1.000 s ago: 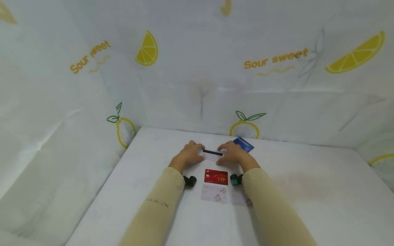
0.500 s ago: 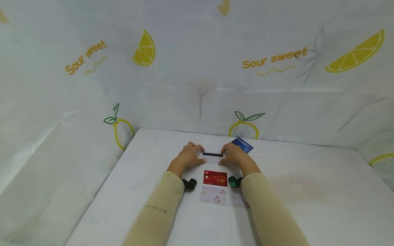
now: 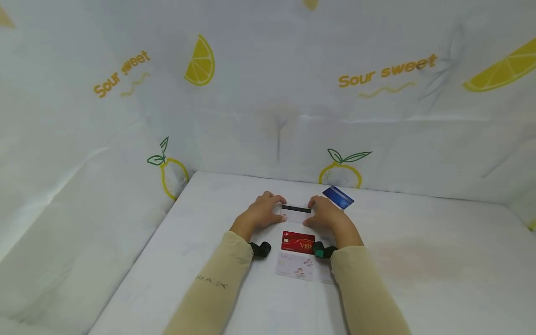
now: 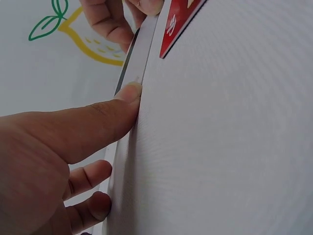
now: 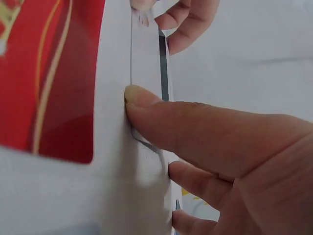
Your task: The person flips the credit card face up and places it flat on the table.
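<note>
1. Your left hand (image 3: 261, 213) pinches the left end of the white card with the black stripe (image 3: 296, 216), thumb at the near edge and index finger toward the far edge; your right hand (image 3: 328, 216) pinches its right end the same way.
2. That striped card lies between your hands toward the far part of the desk (image 3: 418, 293), its stripe along the far edge; you cannot tell whether it rests flat or sits slightly raised.
3. Just nearer to you is the red VIP card (image 3: 296, 241); close below that lies a pale pink VIP card (image 3: 294, 267); to its right, another pale card (image 3: 325, 273) is partly hidden by your right sleeve (image 3: 364, 288).
4. Beyond your right hand, a blue card (image 3: 338, 197) lies at an angle near the lemon-print cloth (image 3: 251, 93).
</note>
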A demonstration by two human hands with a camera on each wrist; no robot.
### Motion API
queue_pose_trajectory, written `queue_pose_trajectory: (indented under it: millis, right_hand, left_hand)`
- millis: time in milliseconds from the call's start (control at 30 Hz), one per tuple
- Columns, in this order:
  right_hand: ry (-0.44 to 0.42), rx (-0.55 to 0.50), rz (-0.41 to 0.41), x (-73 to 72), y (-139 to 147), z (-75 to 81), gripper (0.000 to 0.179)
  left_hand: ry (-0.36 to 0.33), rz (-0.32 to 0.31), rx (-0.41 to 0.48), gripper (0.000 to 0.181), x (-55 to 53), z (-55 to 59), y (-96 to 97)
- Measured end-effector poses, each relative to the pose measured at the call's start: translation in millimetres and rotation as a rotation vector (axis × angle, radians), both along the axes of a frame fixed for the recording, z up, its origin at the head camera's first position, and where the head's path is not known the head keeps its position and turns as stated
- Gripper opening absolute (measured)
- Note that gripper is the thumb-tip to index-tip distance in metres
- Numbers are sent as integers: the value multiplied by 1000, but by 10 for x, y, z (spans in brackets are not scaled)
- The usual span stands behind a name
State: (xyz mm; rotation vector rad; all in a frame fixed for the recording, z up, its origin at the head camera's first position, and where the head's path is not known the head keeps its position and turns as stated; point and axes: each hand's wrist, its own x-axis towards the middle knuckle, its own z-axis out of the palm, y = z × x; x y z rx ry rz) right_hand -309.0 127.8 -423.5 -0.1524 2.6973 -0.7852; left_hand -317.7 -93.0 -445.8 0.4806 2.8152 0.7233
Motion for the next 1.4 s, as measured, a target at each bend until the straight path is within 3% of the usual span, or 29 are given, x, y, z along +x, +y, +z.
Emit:
queue_pose_trajectory:
  millis: [200, 367, 600, 767, 933, 1233, 1400]
  right_hand:
    - [2, 10, 18, 21, 65, 102, 64]
    - [44, 24, 30, -6, 66, 137, 63]
    - [58, 18, 15, -3, 17, 103, 60]
    - [47, 17, 4, 47, 10, 70, 60]
    - [59, 10, 3, 86, 23, 98, 62]
    - [310, 81, 63, 143, -127, 133, 64]
    - [383, 110, 101, 183, -254, 167, 63]
  left_hand:
    - [9, 21, 18, 51, -28, 93, 32]
    - [5, 19, 27, 50, -57, 139, 52]
    - [-14, 29, 2, 50, -42, 88, 30]
    - [-48, 13, 32, 57, 17, 61, -3]
    - [18, -25, 73, 57, 38, 76, 17]
    - [138, -89, 104, 56, 59, 143, 92]
    - [163, -108, 112, 56, 69, 196, 135]
